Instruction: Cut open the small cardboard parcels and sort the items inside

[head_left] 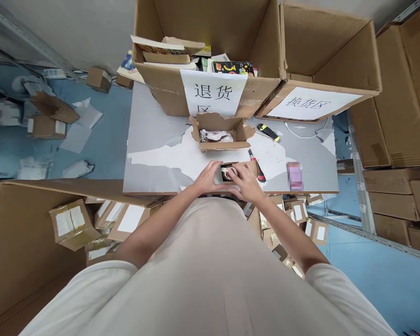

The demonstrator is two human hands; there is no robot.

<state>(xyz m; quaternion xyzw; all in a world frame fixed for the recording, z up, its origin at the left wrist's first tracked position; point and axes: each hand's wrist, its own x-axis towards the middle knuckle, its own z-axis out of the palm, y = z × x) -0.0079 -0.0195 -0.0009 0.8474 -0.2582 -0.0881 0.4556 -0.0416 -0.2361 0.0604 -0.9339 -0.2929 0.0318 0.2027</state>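
Observation:
A small cardboard box (249,165) lies at the near edge of the table in front of me. My left hand (208,178) is closed around its left side. Inside shows a round dark item with a white rim (225,173), too small to name. My right hand (248,183) curls over the box, its fingertips on the round item and its thumb along the near side. Beyond stands an open cardboard carton (217,146) with crumpled white wrapping (216,135) inside. A red-and-black utility knife (261,175) lies partly behind the small box.
A yellow-and-black utility knife (269,132) and a blurred pinkish packet (294,176) lie on the grey table (150,116). Two large labelled boxes stand behind, the left one (168,99) holding books, the right one (331,30) beside it. Parcels (131,217) fill the space below.

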